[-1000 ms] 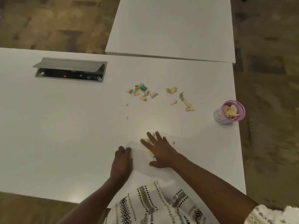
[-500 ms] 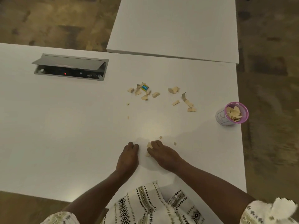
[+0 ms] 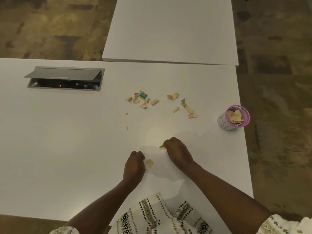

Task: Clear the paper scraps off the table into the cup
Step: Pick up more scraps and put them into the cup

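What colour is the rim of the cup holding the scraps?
Pink-purple; the cup has a pale body. Head view shows it.

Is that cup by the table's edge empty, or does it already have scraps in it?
Partly filled: tan paper scraps show inside the pink-rimmed cup, which stands upright.

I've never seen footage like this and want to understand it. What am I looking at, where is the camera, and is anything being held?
There is no machine here: a person works with bare hands, filmed by a camera worn on the head, looking forward and down. The left hand is curled into a loose fist on the white table, beside a couple of tan scraps. The right hand is closed, with a small yellowish scrap tip poking out. More paper scraps lie scattered further out. At the table's right edge stands a pink-rimmed cup, already holding scraps. At far left, an open cable box is set into the table.
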